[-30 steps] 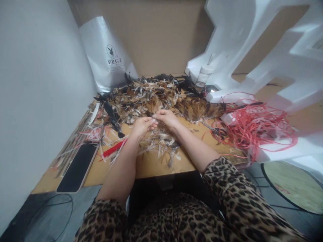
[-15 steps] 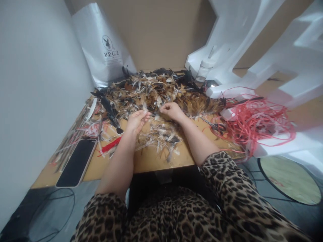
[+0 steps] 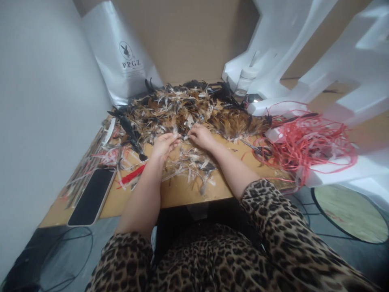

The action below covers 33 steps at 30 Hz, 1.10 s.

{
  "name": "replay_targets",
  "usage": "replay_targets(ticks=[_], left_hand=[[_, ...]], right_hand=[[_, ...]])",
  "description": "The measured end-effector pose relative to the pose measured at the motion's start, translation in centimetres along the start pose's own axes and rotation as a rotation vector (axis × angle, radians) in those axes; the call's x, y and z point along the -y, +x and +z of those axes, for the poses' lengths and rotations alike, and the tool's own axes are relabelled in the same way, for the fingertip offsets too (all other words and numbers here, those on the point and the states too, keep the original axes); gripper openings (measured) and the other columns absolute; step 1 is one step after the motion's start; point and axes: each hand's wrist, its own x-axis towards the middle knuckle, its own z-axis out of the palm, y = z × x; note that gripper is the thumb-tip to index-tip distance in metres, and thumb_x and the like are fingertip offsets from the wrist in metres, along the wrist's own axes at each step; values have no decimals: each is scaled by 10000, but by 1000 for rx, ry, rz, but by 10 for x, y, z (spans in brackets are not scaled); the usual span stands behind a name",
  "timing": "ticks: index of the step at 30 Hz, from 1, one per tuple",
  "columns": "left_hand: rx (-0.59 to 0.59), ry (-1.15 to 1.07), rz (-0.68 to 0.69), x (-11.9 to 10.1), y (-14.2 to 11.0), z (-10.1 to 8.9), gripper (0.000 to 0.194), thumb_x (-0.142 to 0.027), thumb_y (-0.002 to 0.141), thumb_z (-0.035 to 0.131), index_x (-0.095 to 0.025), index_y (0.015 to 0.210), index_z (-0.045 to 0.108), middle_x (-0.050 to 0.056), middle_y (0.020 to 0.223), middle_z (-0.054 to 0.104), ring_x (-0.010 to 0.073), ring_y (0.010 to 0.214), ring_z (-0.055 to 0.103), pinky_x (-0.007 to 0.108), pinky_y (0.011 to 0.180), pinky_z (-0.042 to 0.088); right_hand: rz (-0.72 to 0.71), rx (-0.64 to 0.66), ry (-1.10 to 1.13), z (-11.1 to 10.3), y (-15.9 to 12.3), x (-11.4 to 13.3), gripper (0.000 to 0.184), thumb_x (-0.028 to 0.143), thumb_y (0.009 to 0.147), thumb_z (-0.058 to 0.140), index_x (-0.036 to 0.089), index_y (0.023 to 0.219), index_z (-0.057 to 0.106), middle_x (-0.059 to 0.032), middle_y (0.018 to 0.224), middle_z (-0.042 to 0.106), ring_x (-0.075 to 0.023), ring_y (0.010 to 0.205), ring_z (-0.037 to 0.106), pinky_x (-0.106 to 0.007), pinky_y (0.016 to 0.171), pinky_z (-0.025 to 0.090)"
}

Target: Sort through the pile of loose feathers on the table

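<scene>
A wide heap of brown, black and white feathers [image 3: 182, 103] covers the back of the wooden table [image 3: 182, 196]. At its front edge, my left hand [image 3: 164, 146] pinches a small pale feather [image 3: 175, 130] that points upward from the fingertips. My right hand [image 3: 200, 137] is just to the right, its thumb and fingers pressed together low over the heap's edge; whatever is in them is too small to make out. Below both hands lies a scatter of pale feather scraps [image 3: 194, 164].
At the left are a phone [image 3: 91, 198], a red bundle of strands [image 3: 132, 175] and thin sticks. Tangled red plastic ribbon [image 3: 316, 148] and scissors [image 3: 258, 150] lie right. Behind stand a silver-white bag [image 3: 121, 73], a lidded jar [image 3: 245, 81] and white foam pieces [image 3: 264, 52].
My right hand has moved slightly left, closer to my left hand. The left hand keeps its pinch on the feather. The view has shifted a little.
</scene>
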Motion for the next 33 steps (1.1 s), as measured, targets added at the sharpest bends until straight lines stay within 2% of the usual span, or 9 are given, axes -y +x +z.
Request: replay_targets(ticks=[5,10,14,18,22,26,31,33], left_hand=[[54,-28,-54,-4,-2,-1,139,-131,635,685,-89,753,626,84,803,683,73,603,614,129,510,461],[167,-105,-169,-6,-3,-3,96,-94,678,638,-88,769,607,122,856,681,96,636,631,142,520,472],[120,-112,-138,-6,0,-5,118,-101,653,661,-97,759,610,75,762,676,72,568,603,122,463,435],[29,-60,-34,-5,0,-4,170,-151,584,722,-103,704,612,26,669,646,63,555,586,121,455,418],[62,-24,-14,-5,-2,0,215,-192,544,752,-106,686,616,23,639,636,73,580,592,136,490,424],[64,22,37,-6,-3,2,230,-227,543,753,-103,698,639,26,617,631,57,548,568,131,483,398],[21,137,118,-4,-3,3,207,-265,562,743,-103,644,643,16,572,616,21,436,483,121,412,336],[19,119,122,-4,-2,3,180,-239,573,737,-97,630,642,12,551,604,13,422,467,112,401,333]], right_hand=[[-81,-133,48,-9,2,7,199,228,828,432,152,854,614,-83,916,540,-186,897,467,-294,803,336],[-182,-105,-72,-11,0,19,256,291,866,387,173,885,615,-96,967,534,-204,921,424,-327,797,298],[-200,-120,23,-9,1,20,223,266,851,415,164,861,614,-91,954,551,-194,921,444,-319,810,312],[-152,-125,301,-6,4,19,156,195,802,454,144,811,602,-58,834,591,-158,832,506,-286,796,362],[-24,-112,525,-2,5,21,139,195,748,499,122,790,610,-47,797,613,-136,751,538,-260,728,399],[21,-95,566,-1,5,22,129,203,715,527,126,754,623,-34,768,616,-131,739,542,-257,725,406],[43,-8,620,-2,5,27,140,223,705,542,119,745,627,-35,749,631,-124,700,549,-251,695,413],[61,17,666,-1,5,28,143,225,699,545,118,749,626,-32,741,633,-121,686,547,-250,689,415]])
